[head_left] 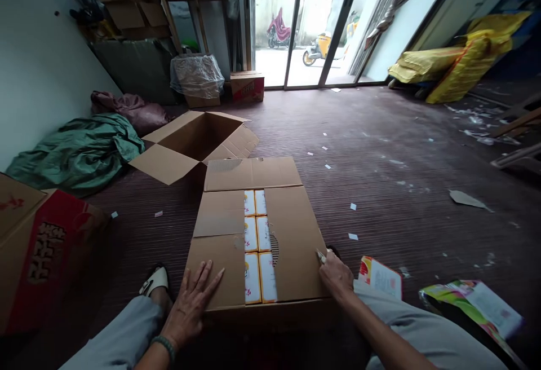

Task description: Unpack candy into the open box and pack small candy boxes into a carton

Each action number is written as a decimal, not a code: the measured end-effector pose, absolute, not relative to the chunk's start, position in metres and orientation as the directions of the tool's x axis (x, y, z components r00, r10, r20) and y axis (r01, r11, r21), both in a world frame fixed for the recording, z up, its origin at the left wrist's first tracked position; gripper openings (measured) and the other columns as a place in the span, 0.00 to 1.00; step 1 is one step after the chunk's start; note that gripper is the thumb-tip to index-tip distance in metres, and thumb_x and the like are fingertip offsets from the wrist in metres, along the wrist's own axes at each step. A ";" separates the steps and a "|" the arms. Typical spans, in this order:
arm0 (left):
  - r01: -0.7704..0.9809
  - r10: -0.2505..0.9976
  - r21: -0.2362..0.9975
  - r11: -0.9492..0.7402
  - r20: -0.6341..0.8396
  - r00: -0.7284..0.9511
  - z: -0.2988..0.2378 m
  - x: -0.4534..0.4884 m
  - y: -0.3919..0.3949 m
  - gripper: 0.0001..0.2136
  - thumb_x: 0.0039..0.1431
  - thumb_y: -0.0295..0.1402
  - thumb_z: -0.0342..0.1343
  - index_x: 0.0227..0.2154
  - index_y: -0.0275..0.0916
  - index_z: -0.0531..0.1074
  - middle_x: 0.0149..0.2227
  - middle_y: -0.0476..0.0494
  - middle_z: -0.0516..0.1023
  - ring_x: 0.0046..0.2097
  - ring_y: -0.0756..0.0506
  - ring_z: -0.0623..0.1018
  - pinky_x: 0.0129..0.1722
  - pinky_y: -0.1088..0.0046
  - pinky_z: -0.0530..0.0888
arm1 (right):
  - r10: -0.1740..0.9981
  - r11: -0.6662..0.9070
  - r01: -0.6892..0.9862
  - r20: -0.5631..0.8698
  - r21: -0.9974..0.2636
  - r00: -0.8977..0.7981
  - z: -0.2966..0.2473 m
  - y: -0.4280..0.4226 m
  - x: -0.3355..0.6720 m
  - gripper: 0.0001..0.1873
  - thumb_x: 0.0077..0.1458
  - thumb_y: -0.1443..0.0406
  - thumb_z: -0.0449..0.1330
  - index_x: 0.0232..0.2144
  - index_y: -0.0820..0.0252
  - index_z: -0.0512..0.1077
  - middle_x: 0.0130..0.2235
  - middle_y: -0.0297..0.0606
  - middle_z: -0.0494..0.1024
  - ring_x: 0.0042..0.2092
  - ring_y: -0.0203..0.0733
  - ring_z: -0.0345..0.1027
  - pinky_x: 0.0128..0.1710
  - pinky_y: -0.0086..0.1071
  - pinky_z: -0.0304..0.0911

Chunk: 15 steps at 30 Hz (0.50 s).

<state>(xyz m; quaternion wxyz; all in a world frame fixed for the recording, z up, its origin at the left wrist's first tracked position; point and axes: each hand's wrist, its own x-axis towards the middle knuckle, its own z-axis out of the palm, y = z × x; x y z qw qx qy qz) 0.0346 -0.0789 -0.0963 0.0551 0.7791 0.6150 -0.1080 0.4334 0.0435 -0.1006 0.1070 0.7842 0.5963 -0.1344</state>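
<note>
A cardboard box (296,234) stands between my knees, its two side flaps folded inward and the far flap lying outward. Through the gap between those flaps show several white small cartons (252,234) with orange edges, packed in two columns. My left hand (194,302) lies flat on the left flap near its front corner, fingers spread. At the right edge of the box, my right hand (336,274) is closed around a small whitish pointed tool (321,256). Most of that tool is hidden in the fist, so its kind is unclear.
An opened cardboard box (169,164) sits just beyond, at left. A red-printed box (46,257) stands left, near a green cloth heap (84,150). Colourful packaging (473,308) and a printed card (380,277) lie right. Yellow sacks (456,65) rest by the glass door (291,26).
</note>
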 end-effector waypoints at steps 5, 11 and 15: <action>0.987 0.943 -0.002 -0.160 -0.297 0.152 -0.093 0.046 -0.075 0.53 0.39 0.40 0.65 0.67 0.47 0.42 0.71 0.38 0.35 0.70 0.34 0.36 0.65 0.45 0.33 | 0.937 0.341 0.940 -0.076 -0.023 -0.342 -0.054 0.059 0.376 0.15 0.65 0.67 0.46 0.39 0.62 0.74 0.43 0.50 0.76 0.46 0.49 0.70 0.45 0.38 0.61; 0.993 0.965 0.115 -0.006 -0.261 0.036 -0.094 0.095 -0.053 0.35 0.58 0.51 0.50 0.67 0.51 0.47 0.71 0.40 0.40 0.70 0.31 0.39 0.63 0.37 0.41 | 0.621 0.757 0.652 -0.257 -0.051 -0.741 -0.046 0.075 0.288 0.12 0.58 0.71 0.53 0.37 0.64 0.77 0.39 0.48 0.79 0.46 0.48 0.68 0.41 0.37 0.61; 0.951 0.957 0.195 -0.241 -0.114 0.266 -0.095 0.124 -0.032 0.25 0.66 0.44 0.42 0.64 0.46 0.59 0.67 0.43 0.58 0.70 0.34 0.46 0.66 0.43 0.43 | 0.684 0.711 0.703 -0.260 0.028 -0.682 -0.021 0.079 0.301 0.09 0.53 0.71 0.58 0.30 0.66 0.79 0.33 0.51 0.79 0.47 0.52 0.66 0.43 0.39 0.59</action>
